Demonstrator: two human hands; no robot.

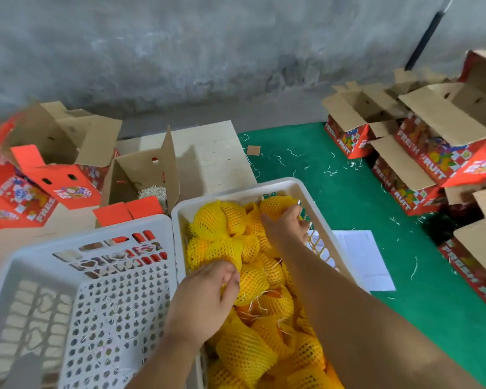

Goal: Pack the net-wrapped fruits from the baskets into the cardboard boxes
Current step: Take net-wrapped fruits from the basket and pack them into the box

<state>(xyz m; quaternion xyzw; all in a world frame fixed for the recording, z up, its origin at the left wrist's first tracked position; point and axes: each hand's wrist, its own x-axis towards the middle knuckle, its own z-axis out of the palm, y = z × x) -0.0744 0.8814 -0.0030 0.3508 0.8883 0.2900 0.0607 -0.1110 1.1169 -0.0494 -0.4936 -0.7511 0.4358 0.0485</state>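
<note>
Both your hands are down in the right basket [237, 192], a white perforated one heaped with yellow net-wrapped fruits [253, 279]. Your left hand [205, 296] reaches in over the near left wall, palm down, wrist bent toward the pile; its grip is pinching the netting of one fruit [250, 284] at the middle of the heap, fingers curled and thumb tucked against them. Your right hand [285, 227] is stretched farther, forearm crossing the basket diagonally from the near right, fingers curled over a fruit at the far corner [275, 204], the grip wrapped round it against the basket's far right wall. Left of this basket, touching it, stands a second white basket [76, 290] with no fruit showing inside. Beyond that one sits an open cardboard box [141, 178], flaps up, pale shredded filling at its bottom. More red printed boxes [54, 153] lie at the far left; a stack of open boxes [421, 136] stands at the far right on the green worktop [334, 178]. A white sheet of paper [365, 259] lies just beside the fruit basket.
</note>
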